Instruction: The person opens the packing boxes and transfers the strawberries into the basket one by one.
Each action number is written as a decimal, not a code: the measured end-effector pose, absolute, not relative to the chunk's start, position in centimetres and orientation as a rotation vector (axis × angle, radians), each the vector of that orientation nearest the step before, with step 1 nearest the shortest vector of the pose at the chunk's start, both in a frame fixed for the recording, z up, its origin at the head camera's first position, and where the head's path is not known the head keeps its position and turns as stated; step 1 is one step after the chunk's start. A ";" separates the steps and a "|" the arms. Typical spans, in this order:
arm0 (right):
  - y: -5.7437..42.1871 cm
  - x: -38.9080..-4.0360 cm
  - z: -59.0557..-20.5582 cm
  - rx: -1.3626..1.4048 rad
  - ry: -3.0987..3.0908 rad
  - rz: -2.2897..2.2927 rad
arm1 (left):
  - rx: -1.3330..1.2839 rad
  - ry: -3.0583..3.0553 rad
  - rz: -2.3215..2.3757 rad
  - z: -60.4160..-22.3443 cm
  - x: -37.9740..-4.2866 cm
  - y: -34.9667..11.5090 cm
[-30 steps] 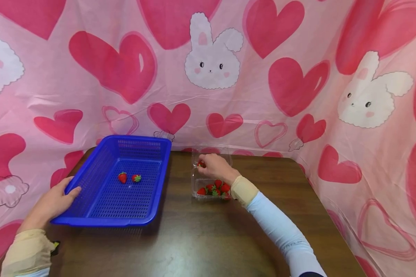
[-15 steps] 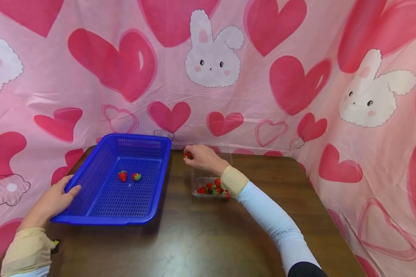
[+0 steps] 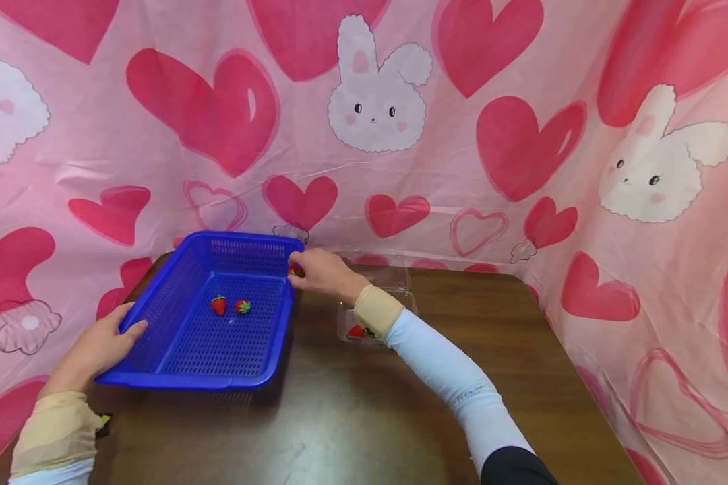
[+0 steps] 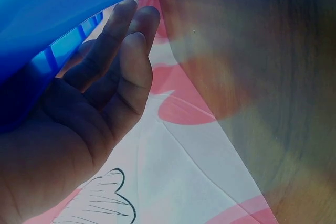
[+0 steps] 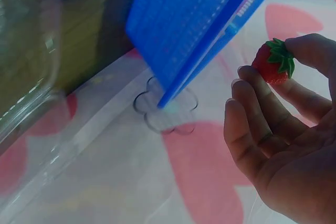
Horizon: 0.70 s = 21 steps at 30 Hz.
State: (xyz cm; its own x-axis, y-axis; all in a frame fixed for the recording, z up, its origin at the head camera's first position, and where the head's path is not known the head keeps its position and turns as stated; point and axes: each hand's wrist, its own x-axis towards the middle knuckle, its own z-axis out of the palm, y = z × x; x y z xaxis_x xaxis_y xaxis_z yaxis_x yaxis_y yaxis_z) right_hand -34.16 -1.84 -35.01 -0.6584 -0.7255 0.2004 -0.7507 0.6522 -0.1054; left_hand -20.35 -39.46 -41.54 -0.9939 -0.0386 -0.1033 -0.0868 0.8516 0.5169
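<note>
A: Hands?
B: Your right hand [image 3: 324, 271] pinches a strawberry [image 5: 270, 64] near two o'clock of the basket [image 3: 218, 383]; your left hand [image 3: 104, 345] grips its eight o'clock side.
A: Step?
B: Carrying across, I judge; next move likely calls for lowering it inside, then letting go.

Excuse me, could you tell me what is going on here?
A person's left hand holds the left rim of a blue basket at the wooden table. Their right hand pinches a strawberry by the basket's right rim, near its far corner. Two strawberries lie inside the basket. To its right stands a clear container, partly hidden by the right arm, with at least one more strawberry in it.
</note>
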 end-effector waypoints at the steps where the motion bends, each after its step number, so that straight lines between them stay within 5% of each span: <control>1: -2.3 -34.1 -35.0 1.232 -2.732 0.268 | -0.101 2.935 0.828 -41.6 -20.3 -39.5; 21: -8.7 -34.4 -38.2 1.280 -2.782 0.014 | -0.102 2.987 0.807 -41.6 -20.3 -39.3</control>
